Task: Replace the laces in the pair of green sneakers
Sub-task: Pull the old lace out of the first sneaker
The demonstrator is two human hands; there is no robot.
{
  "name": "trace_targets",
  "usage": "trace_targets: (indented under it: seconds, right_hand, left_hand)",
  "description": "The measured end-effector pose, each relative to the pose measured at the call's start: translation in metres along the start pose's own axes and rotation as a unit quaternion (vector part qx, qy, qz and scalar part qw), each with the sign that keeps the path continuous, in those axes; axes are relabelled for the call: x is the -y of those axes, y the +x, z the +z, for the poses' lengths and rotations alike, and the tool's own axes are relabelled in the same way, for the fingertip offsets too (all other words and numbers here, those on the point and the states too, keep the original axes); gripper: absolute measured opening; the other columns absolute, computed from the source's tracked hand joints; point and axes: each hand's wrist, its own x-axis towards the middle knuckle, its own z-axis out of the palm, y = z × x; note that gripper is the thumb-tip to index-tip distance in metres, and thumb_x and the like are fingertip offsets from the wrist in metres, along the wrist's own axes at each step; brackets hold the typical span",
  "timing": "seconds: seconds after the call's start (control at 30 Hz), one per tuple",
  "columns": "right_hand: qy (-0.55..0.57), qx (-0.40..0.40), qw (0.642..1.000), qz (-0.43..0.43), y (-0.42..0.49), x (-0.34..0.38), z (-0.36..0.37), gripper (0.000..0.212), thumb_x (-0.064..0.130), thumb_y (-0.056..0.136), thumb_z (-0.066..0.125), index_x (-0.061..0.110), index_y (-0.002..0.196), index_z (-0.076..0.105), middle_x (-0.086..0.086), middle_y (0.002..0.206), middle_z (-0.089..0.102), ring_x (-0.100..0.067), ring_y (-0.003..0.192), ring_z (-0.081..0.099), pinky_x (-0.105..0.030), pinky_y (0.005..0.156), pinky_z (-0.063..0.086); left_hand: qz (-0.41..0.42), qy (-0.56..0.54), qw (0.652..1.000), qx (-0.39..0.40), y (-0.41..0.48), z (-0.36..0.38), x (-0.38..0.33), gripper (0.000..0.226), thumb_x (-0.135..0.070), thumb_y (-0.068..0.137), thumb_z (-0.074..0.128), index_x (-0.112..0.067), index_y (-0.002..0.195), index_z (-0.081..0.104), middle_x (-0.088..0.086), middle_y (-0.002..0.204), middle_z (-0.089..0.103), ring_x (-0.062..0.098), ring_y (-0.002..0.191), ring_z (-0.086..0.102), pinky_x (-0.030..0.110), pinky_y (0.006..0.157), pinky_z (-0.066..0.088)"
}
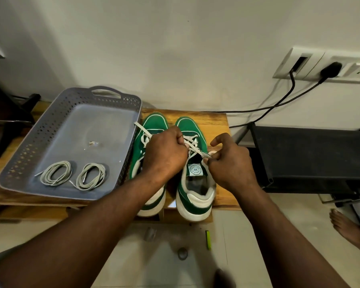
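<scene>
Wood bench (208, 119): carries the tray on the left and both sneakers on the right.
Tray (29, 146): grey-blue plastic, perforated walls, touching the left sneaker's side.
Green sneakers: left sneaker (153, 123) and right sneaker (195, 196) side by side, toes to the wall, heels over the bench's near edge.
Left hand (164, 151): fist over the right sneaker's eyelets, fingers curled on the white lace (192, 142).
Right hand (231, 163): thumb and fingers pinch the same lace's end near the tongue, index finger raised.
Tray contents: two coiled grey laces (56, 173) (91, 177) at the near end, apart from each other; small clear scrap (93, 144) mid-floor.
</scene>
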Motion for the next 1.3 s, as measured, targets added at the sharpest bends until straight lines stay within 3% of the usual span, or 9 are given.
trace_targets:
  seconds: [0.27,0.47,0.57,0.67,0.77,0.87,1.07,1.2,1.3]
  right_hand:
    - [0.007,-0.003,1.000,-0.017,-0.001,-0.004,0.001,0.039,0.020,0.085,0.083,0.028,0.117,0.061,0.008,0.072,0.071,-0.011,0.071,0.070,-0.042,0.070,0.063]
    - [0.000,-0.003,1.000,-0.011,-0.003,-0.001,0.001,0.036,0.023,0.086,0.082,0.028,0.116,0.063,0.007,0.073,0.071,-0.013,0.072,0.069,-0.041,0.070,0.062]
    - [-0.013,-0.003,1.000,0.009,-0.002,-0.001,0.000,0.036,0.019,0.088,0.079,0.027,0.119,0.063,0.001,0.086,0.072,-0.014,0.075,0.068,-0.040,0.069,0.063]
    - [-0.016,-0.003,0.999,0.028,0.000,-0.005,-0.003,0.035,0.014,0.090,0.076,0.028,0.119,0.063,0.001,0.092,0.072,-0.012,0.079,0.066,-0.036,0.068,0.062]
    - [-0.007,0.000,1.000,0.029,0.001,-0.007,-0.004,0.034,0.014,0.090,0.078,0.027,0.118,0.064,0.005,0.086,0.069,-0.009,0.077,0.065,-0.032,0.067,0.059]
    - [0.004,-0.002,1.000,0.025,0.001,-0.007,-0.002,0.032,0.018,0.090,0.080,0.026,0.117,0.064,0.008,0.083,0.068,-0.006,0.075,0.064,-0.026,0.063,0.054]
    - [0.003,-0.012,1.000,0.023,0.001,-0.007,0.002,0.029,0.016,0.091,0.078,0.026,0.116,0.065,0.006,0.087,0.069,-0.008,0.072,0.065,-0.028,0.059,0.055]
    - [-0.004,-0.012,0.999,0.032,0.002,-0.008,0.002,0.029,0.017,0.092,0.078,0.026,0.116,0.065,0.003,0.090,0.069,-0.006,0.074,0.063,-0.023,0.056,0.049]
    - [-0.004,-0.016,1.000,0.023,0.000,-0.005,0.004,0.029,0.017,0.091,0.079,0.025,0.116,0.066,0.005,0.089,0.069,-0.006,0.076,0.063,-0.026,0.061,0.053]
  left_hand:
    - [0.084,-0.025,0.980,0.178,0.005,-0.012,-0.009,0.020,-0.012,0.086,0.067,-0.030,0.095,0.067,-0.010,0.083,0.066,0.015,0.093,0.058,0.034,0.083,0.048]
    - [0.144,0.176,0.965,0.129,0.006,-0.007,-0.004,0.003,-0.034,0.092,0.073,-0.032,0.093,0.074,-0.005,0.085,0.071,0.018,0.090,0.065,0.036,0.078,0.055]
    - [0.042,-0.028,0.981,0.185,0.009,-0.012,-0.010,0.011,-0.026,0.097,0.070,-0.019,0.090,0.075,-0.002,0.087,0.074,0.019,0.085,0.068,0.034,0.083,0.054]
    - [-0.087,-0.296,0.928,0.210,0.014,-0.027,-0.011,0.026,-0.025,0.101,0.063,-0.008,0.081,0.066,0.002,0.076,0.066,0.018,0.070,0.055,0.035,0.074,0.043]
    - [0.003,-0.088,0.965,0.246,0.016,-0.032,-0.005,0.043,-0.048,0.095,0.071,-0.008,0.079,0.069,0.003,0.075,0.067,0.016,0.068,0.057,0.036,0.071,0.045]
    - [0.088,0.072,0.965,0.238,0.015,-0.031,-0.006,0.023,-0.037,0.095,0.076,-0.027,0.075,0.073,-0.013,0.072,0.067,0.004,0.071,0.062,0.031,0.076,0.053]
    - [0.036,-0.354,0.911,0.209,0.017,-0.045,-0.009,0.031,-0.020,0.102,0.063,-0.010,0.072,0.065,0.001,0.065,0.061,0.018,0.065,0.057,0.032,0.072,0.053]
    - [0.102,0.029,0.960,0.259,0.021,-0.045,-0.002,0.029,-0.046,0.093,0.076,-0.021,0.076,0.077,-0.009,0.076,0.073,0.005,0.073,0.066,0.032,0.078,0.055]
    - [0.169,0.000,0.964,0.205,0.015,-0.047,-0.005,0.022,-0.039,0.095,0.074,-0.021,0.085,0.081,-0.008,0.089,0.075,0.007,0.086,0.069,0.039,0.087,0.058]
